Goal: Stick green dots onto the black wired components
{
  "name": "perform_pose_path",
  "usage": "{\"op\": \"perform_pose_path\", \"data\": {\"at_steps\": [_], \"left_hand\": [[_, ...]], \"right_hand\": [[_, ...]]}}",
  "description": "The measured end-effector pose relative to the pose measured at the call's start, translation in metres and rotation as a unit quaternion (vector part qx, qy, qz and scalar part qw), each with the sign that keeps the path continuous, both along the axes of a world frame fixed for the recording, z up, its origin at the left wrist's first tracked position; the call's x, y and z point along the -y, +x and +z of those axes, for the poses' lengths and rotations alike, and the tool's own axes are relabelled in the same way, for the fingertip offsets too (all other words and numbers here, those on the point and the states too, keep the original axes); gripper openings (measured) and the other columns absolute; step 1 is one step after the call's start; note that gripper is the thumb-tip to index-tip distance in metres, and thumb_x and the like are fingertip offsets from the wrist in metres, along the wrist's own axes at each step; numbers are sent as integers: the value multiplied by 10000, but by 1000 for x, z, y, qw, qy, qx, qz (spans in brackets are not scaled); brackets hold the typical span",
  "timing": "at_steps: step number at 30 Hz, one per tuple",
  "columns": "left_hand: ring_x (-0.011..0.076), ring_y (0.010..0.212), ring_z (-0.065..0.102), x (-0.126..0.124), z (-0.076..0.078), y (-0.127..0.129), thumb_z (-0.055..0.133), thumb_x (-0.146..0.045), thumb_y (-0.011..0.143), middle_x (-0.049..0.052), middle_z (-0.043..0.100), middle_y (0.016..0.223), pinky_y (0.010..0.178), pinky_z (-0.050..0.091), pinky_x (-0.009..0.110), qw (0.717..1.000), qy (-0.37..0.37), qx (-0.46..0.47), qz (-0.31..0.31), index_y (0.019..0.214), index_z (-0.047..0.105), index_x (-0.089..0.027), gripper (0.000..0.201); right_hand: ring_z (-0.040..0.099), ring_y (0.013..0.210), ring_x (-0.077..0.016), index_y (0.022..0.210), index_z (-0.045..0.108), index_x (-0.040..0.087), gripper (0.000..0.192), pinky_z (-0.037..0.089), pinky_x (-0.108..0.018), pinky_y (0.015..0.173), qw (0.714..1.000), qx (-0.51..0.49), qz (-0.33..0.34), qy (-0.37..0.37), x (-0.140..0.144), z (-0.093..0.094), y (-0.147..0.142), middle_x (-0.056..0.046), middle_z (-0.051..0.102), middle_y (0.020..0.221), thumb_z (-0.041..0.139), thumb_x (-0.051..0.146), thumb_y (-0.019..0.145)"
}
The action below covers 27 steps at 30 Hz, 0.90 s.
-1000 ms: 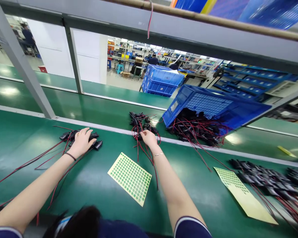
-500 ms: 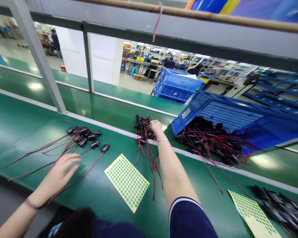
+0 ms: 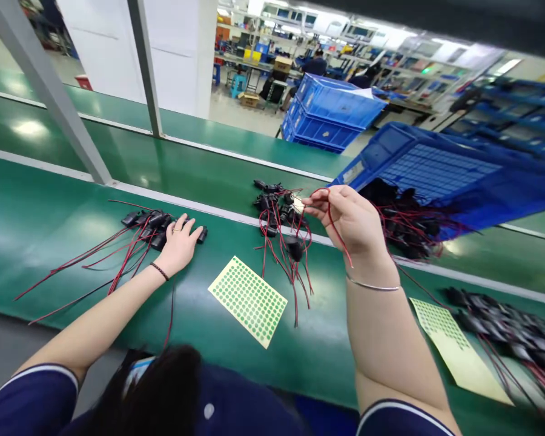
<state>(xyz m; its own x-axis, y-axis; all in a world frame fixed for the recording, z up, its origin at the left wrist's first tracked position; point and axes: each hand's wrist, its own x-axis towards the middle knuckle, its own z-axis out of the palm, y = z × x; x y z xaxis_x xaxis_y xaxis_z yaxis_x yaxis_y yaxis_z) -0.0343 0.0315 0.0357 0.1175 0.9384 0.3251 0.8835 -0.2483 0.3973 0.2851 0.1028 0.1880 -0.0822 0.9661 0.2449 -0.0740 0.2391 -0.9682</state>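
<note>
Head view of a green counter [image 3: 49,242] at an assembly line. The right hand [image 3: 352,221], which half a second ago reached flat into the heap of wired parts at the counter's far edge, is now raised above the counter with its fingers closed in a pinch grip on thin red wires [image 3: 333,227]; one black part [image 3: 294,247] dangles from these leads just above the surface, partly drawn clear of the central heap [image 3: 275,209], which lies across the pale strip at the far edge.

The left hand [image 3: 179,245], earlier hovering open near the near edge, has moved forward and now rests palm down, fingers spread and holding nothing, on the right end of the sorted row of parts [image 3: 152,221]. The red and black leads [image 3: 86,260] of that row trail toward the near left corner.

Between the two hands, a yellow sheet of green dot stickers [image 3: 247,300] lies flat and untouched, as before. A second sheet [image 3: 454,348] lies toward the near right corner beside another pile of parts [image 3: 504,321]. A tipped blue crate [image 3: 436,175] spills more wired parts [image 3: 409,218] onto the far right of the counter.

Judged from the change, one part is being separated from the heap by its leads while the left hand steadies the finished row; the tangled wires may drag neighbouring parts along.
</note>
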Motion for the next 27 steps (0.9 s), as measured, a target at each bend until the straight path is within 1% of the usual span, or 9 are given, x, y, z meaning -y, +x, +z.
{"op": "perform_pose_path", "data": {"at_steps": [2,3,4,7,8,10,14,20,27], "left_hand": [[348,1248,545,19,15,15,496,-301,929,195,658,1215,1074,396,589,984,-71,156,-48,1194,660,-143,350],[303,1133,613,29,22,25,492,-396,941,165,685,1134,1030,457,530,951,-144,258,-91,1190,648,-156,379],[261,1003,663,37,27,35,462,-484,952,140,702,1058,946,519,474,886,-240,375,-131,1215,618,-164,443],[214,828,704,47,34,52,381,-659,933,127,701,1028,794,569,402,603,-397,680,-124,1198,554,-170,583],[202,831,707,46,34,50,409,-649,932,120,700,1031,794,570,377,538,-389,741,-98,1142,564,-166,549],[162,808,700,41,32,40,508,-545,943,92,702,999,785,567,320,473,-351,807,-47,1070,586,-160,413],[97,726,666,39,29,15,623,-313,928,43,687,889,697,547,225,468,-321,824,5,1032,628,-138,204],[109,611,653,54,25,13,629,-290,916,16,678,774,552,502,208,496,-396,773,8,994,561,-175,154],[97,662,640,62,8,25,696,-167,819,25,681,826,621,487,219,527,-415,741,25,952,504,-166,234]], "right_hand": [[711,839,-151,823,579,216,252,602,-268,729,999,14,41,7,33,3,-21,4,658,844,707,431,857],[707,850,-161,834,586,222,239,601,-282,738,998,25,59,12,50,3,-32,-5,662,853,692,433,871],[700,862,-168,851,593,230,213,598,-299,755,996,44,77,13,67,3,-42,-14,665,866,670,424,893],[676,824,-185,874,601,252,165,583,-340,753,978,119,173,11,119,-8,-66,-41,668,894,588,397,951],[673,830,-188,885,602,250,176,576,-343,758,965,152,212,9,135,-14,-71,-51,675,892,535,383,979],[672,849,-179,915,609,236,188,558,-331,775,930,230,286,8,160,-31,-79,-59,699,907,473,327,1008],[677,861,-169,957,660,222,160,536,-304,783,869,388,307,-9,176,-77,-80,-48,731,933,507,261,982],[659,920,-213,965,698,185,153,522,-356,836,860,510,22,-10,111,-140,-67,-87,707,964,552,211,930],[618,1048,-246,1124,693,165,285,489,-359,922,780,620,91,9,38,-156,-79,-111,673,1090,697,283,865]]}}
